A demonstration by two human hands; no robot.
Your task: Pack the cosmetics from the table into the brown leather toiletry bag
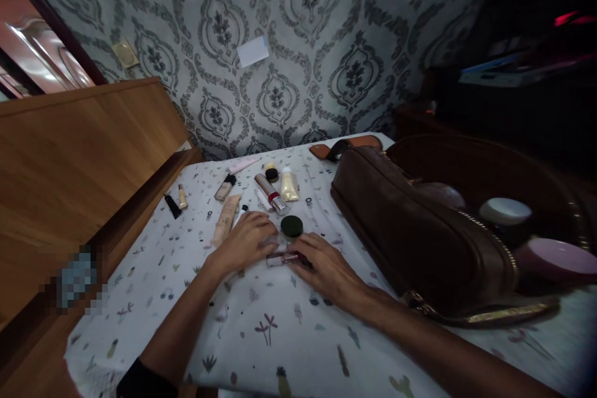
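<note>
My left hand (pixel 247 237) is low over the patterned cloth, its fingers curled in. A pale blur shows at its fingertips, and what they hold, if anything, I cannot make out. Across from it, my right hand (pixel 326 264) has its fingers closed on a small lip gloss tube (pixel 276 259), clear at one end and dark red towards the hand. Just beyond my right fingers stands a jar with a dark green lid (pixel 291 225). A beige tube (pixel 226 219) lies beside my left hand. Behind are a silver and red cylinder (pixel 270 191) and a cream-coloured tube (pixel 289 185).
A large brown bag (pixel 410 230), unzipped, holds a white-lidded jar (pixel 505 210) and a pink container (pixel 557 258). A foundation bottle (pixel 225 188), a pink tube (pixel 243 165), a black tube (pixel 172 206) and a brown strap (pixel 364 142) lie on the cloth. A wooden board (pixel 93 149) borders the left side.
</note>
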